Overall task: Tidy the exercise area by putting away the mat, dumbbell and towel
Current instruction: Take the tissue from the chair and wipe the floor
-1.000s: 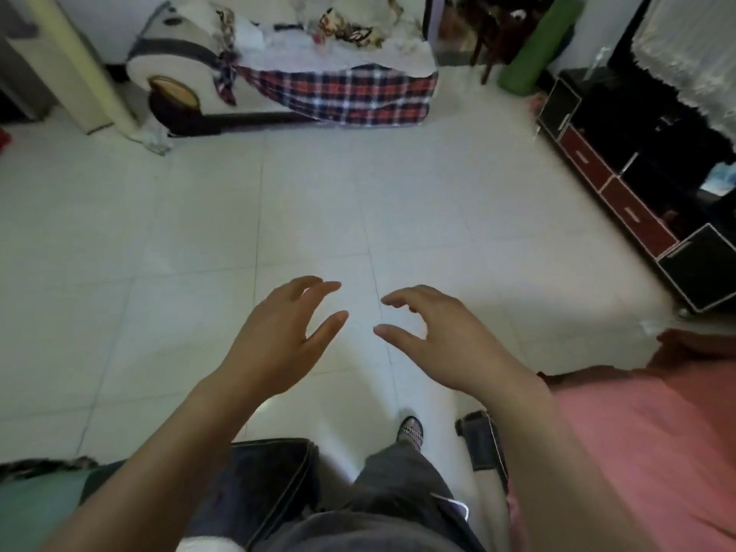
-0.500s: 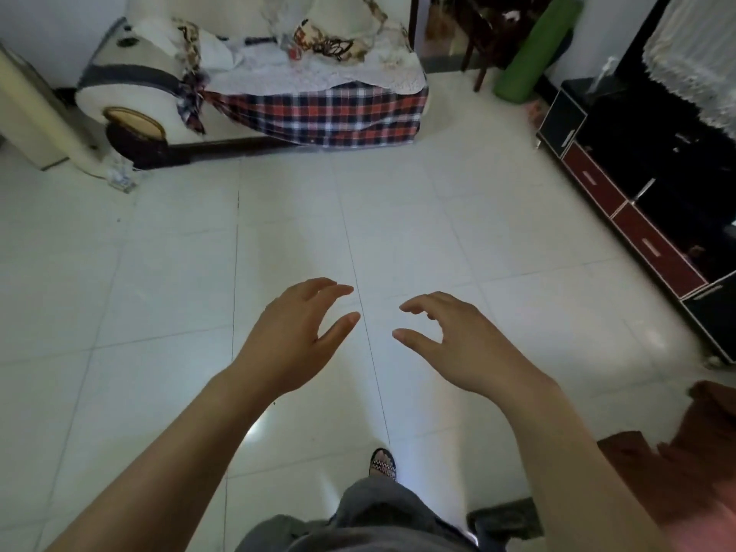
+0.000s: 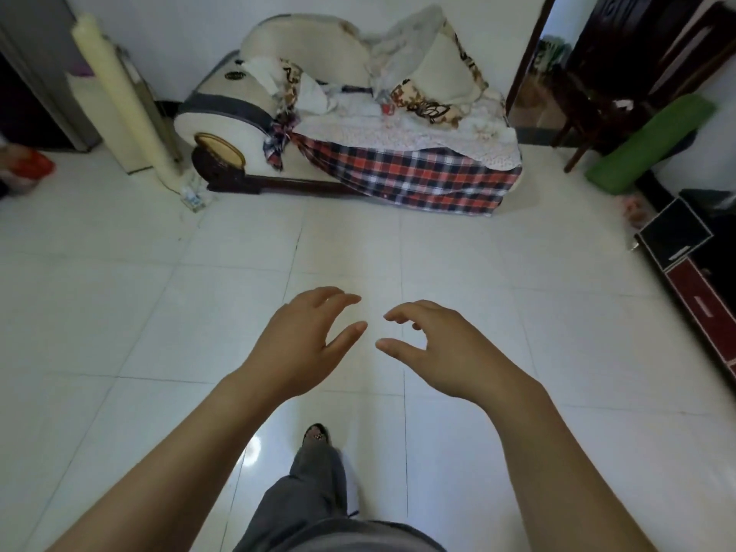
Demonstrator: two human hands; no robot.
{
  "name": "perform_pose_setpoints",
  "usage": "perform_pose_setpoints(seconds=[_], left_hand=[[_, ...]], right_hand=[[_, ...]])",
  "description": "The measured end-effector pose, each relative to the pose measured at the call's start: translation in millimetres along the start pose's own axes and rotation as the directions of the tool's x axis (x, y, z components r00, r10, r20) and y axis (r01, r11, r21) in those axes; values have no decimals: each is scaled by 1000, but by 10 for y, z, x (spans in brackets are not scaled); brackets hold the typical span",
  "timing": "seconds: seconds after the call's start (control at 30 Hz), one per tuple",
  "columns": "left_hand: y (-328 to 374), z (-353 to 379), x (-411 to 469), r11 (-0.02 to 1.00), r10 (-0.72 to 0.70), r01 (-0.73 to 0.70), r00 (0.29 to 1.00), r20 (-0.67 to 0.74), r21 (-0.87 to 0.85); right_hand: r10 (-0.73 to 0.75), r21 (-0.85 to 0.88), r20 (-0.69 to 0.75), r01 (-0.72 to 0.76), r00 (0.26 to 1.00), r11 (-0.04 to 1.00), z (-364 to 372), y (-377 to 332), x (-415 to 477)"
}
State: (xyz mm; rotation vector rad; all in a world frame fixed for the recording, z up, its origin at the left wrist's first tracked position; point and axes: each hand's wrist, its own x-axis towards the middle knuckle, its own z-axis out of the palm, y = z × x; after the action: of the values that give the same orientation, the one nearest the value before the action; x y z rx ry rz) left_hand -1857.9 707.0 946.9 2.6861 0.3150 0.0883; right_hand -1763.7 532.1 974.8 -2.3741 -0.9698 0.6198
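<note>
A rolled green mat [image 3: 647, 145] leans against the far right wall, beside a dark chair. My left hand [image 3: 296, 346] and my right hand [image 3: 442, 348] hover side by side above the white tiled floor, fingers loosely curved, holding nothing. Both are far from the mat. No dumbbell or towel shows clearly in this view.
A cream sofa [image 3: 346, 125] with a plaid cover and loose cloths stands against the back wall. A pale rolled sheet [image 3: 119, 97] leans at the left. A black and red cabinet [image 3: 693, 272] lines the right wall. A doorway opens behind the chair [image 3: 585, 109]. My foot [image 3: 316, 436] is below.
The view has lifted and moved forward toward the sofa. The pink cloth and dark bag near my feet have dropped out of view. My hands keep the same pose.
</note>
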Motion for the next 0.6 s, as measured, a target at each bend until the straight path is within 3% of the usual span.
perform_pose_setpoints(seconds=[0.33, 0.6], left_hand=[[-1014, -811, 2077, 998, 62, -61, 998, -22, 27], [-1297, -749, 3638, 991, 131, -132, 990, 45, 23]], right_hand=[[4, 35, -80, -1, 997, 999, -621, -387, 2171], [112, 104, -100, -102, 989, 989, -1038, 195, 3379]])
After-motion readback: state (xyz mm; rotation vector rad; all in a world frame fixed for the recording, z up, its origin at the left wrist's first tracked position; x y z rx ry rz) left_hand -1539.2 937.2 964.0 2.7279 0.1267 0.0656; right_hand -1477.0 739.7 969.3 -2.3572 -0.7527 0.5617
